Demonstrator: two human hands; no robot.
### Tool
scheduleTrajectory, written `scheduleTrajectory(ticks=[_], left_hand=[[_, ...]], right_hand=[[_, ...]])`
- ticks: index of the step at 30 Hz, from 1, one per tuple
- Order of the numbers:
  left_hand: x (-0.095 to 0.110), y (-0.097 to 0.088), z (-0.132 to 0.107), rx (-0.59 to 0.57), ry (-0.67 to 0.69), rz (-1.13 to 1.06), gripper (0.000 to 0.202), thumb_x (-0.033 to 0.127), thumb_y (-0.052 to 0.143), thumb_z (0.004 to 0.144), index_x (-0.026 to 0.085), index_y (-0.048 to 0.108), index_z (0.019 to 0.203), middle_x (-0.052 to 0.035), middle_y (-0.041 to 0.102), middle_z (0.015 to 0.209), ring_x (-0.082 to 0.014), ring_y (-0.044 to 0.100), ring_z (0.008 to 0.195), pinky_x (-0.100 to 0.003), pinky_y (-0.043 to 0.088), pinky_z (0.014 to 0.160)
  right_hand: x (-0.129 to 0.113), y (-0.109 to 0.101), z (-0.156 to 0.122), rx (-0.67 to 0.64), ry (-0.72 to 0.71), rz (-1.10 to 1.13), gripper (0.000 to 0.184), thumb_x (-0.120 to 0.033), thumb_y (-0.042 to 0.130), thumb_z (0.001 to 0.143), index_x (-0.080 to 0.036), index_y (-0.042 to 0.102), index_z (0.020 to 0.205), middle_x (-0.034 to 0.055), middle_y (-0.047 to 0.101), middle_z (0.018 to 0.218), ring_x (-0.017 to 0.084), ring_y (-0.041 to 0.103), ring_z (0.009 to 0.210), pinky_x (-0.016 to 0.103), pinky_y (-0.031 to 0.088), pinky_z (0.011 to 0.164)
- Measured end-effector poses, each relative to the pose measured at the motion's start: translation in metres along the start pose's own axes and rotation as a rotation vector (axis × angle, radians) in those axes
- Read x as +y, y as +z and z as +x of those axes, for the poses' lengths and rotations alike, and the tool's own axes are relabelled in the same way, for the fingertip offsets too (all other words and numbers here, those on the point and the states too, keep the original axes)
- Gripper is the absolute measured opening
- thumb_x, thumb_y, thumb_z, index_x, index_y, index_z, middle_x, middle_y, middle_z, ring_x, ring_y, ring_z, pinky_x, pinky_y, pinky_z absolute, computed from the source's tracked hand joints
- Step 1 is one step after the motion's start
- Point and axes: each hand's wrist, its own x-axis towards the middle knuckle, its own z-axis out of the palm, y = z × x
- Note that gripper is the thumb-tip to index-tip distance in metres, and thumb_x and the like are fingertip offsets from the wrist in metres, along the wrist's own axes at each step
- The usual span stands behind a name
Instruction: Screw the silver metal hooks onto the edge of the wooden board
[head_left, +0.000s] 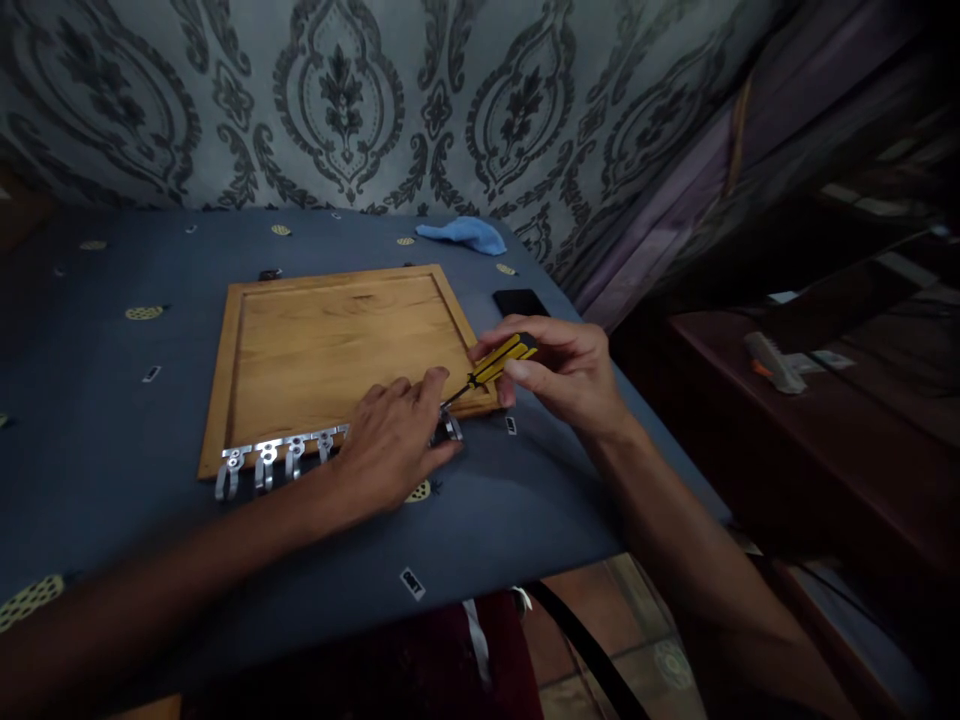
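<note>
A wooden board [330, 345] with a raised rim lies on a blue-grey tablecloth. Along its near edge runs a metal hook rail [277, 455] with several hooks. My left hand [394, 440] rests palm down on the rail's right part, fingers pressing it against the board. My right hand [570, 372] is closed on a screwdriver [499, 362] with a yellow and black handle. Its tip points down and left to the rail's right end, beside my left fingertips.
A black phone [520, 302] lies right of the board, and a blue cloth [465, 235] sits at the table's far edge near the patterned wall. A dark wooden shelf [825, 420] with small items stands to the right. The table's near edge [420, 585] is close to me.
</note>
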Motion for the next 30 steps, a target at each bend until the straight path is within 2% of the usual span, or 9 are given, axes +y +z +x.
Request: scheduleTrajectory(ticks=[3, 6, 11, 13, 16, 19, 23, 25, 30], left_hand=[[0.000, 0.001, 0.000, -0.005, -0.009, 0.008, 0.060, 0.038, 0.069, 0.088, 0.016, 0.038, 0.134, -0.0097, 0.069, 0.107, -0.0293, 0.065, 0.101, -0.043, 0.049, 0.088], [0.000, 0.002, -0.001, 0.006, 0.004, 0.020, 0.060, 0.040, 0.069, 0.088, 0.016, 0.038, 0.134, -0.0092, 0.069, 0.107, -0.0298, 0.064, 0.101, -0.042, 0.049, 0.087], [-0.002, 0.003, -0.002, 0.029, 0.016, 0.023, 0.061, 0.039, 0.068, 0.089, 0.016, 0.035, 0.135, -0.0089, 0.069, 0.109, -0.0295, 0.064, 0.101, -0.043, 0.050, 0.086], [-0.003, 0.005, -0.002, 0.036, 0.020, 0.015, 0.062, 0.038, 0.069, 0.088, 0.016, 0.034, 0.134, -0.0085, 0.068, 0.108, -0.0290, 0.064, 0.100, -0.043, 0.050, 0.086], [-0.004, 0.006, -0.002, 0.047, 0.021, 0.011, 0.062, 0.039, 0.069, 0.088, 0.016, 0.035, 0.134, -0.0081, 0.068, 0.107, -0.0286, 0.064, 0.099, -0.043, 0.050, 0.086], [-0.003, 0.006, -0.002, 0.048, 0.022, 0.015, 0.063, 0.040, 0.070, 0.087, 0.016, 0.036, 0.135, -0.0079, 0.069, 0.106, -0.0287, 0.064, 0.098, -0.043, 0.050, 0.087], [-0.002, 0.005, -0.001, 0.031, 0.007, 0.012, 0.065, 0.039, 0.070, 0.087, 0.015, 0.035, 0.137, -0.0088, 0.069, 0.108, -0.0283, 0.064, 0.098, -0.043, 0.049, 0.088], [-0.002, 0.004, -0.002, 0.027, 0.005, 0.008, 0.065, 0.038, 0.070, 0.088, 0.015, 0.035, 0.138, -0.0085, 0.070, 0.107, -0.0276, 0.064, 0.098, -0.042, 0.049, 0.088], [-0.003, 0.005, -0.003, 0.051, 0.033, -0.006, 0.064, 0.036, 0.069, 0.088, 0.016, 0.034, 0.137, -0.0079, 0.069, 0.107, -0.0272, 0.064, 0.098, -0.042, 0.049, 0.087]], right_hand=[[0.003, 0.002, 0.001, 0.073, -0.033, 0.005, 0.021, -0.030, 0.085, 0.074, -0.017, 0.073, 0.085, 0.0042, 0.077, 0.088, 0.007, 0.062, 0.051, 0.016, 0.050, 0.039], [0.004, 0.001, 0.001, 0.066, -0.056, 0.038, 0.021, -0.027, 0.086, 0.073, -0.017, 0.070, 0.081, 0.0019, 0.077, 0.081, 0.006, 0.060, 0.048, 0.015, 0.048, 0.038], [0.000, -0.001, 0.000, -0.008, 0.003, 0.037, 0.031, -0.037, 0.080, 0.081, -0.022, 0.075, 0.108, 0.0026, 0.077, 0.090, 0.007, 0.062, 0.050, 0.020, 0.054, 0.048], [0.000, -0.001, 0.000, -0.007, -0.010, 0.037, 0.031, -0.037, 0.078, 0.082, -0.022, 0.076, 0.109, 0.0031, 0.077, 0.091, 0.006, 0.061, 0.049, 0.021, 0.054, 0.047], [0.001, 0.001, 0.000, 0.044, -0.063, 0.028, 0.021, -0.033, 0.084, 0.077, -0.020, 0.077, 0.092, 0.0026, 0.076, 0.087, 0.006, 0.059, 0.047, 0.018, 0.049, 0.041], [0.002, 0.003, 0.000, 0.113, -0.066, -0.009, 0.024, -0.033, 0.087, 0.072, -0.019, 0.071, 0.080, 0.0024, 0.076, 0.081, 0.008, 0.061, 0.049, 0.018, 0.048, 0.038], [0.002, 0.007, -0.004, 0.249, -0.100, -0.070, 0.030, -0.041, 0.086, 0.073, -0.020, 0.065, 0.080, 0.0011, 0.076, 0.080, 0.007, 0.058, 0.044, 0.020, 0.049, 0.039], [0.000, 0.008, -0.005, 0.307, -0.129, -0.082, 0.028, -0.040, 0.084, 0.076, -0.021, 0.064, 0.082, 0.0006, 0.077, 0.081, 0.007, 0.058, 0.043, 0.021, 0.050, 0.040], [-0.008, 0.012, -0.006, 0.307, -0.137, -0.096, 0.020, -0.031, 0.084, 0.077, -0.023, 0.066, 0.081, 0.0009, 0.077, 0.082, 0.009, 0.061, 0.046, 0.022, 0.050, 0.039]])
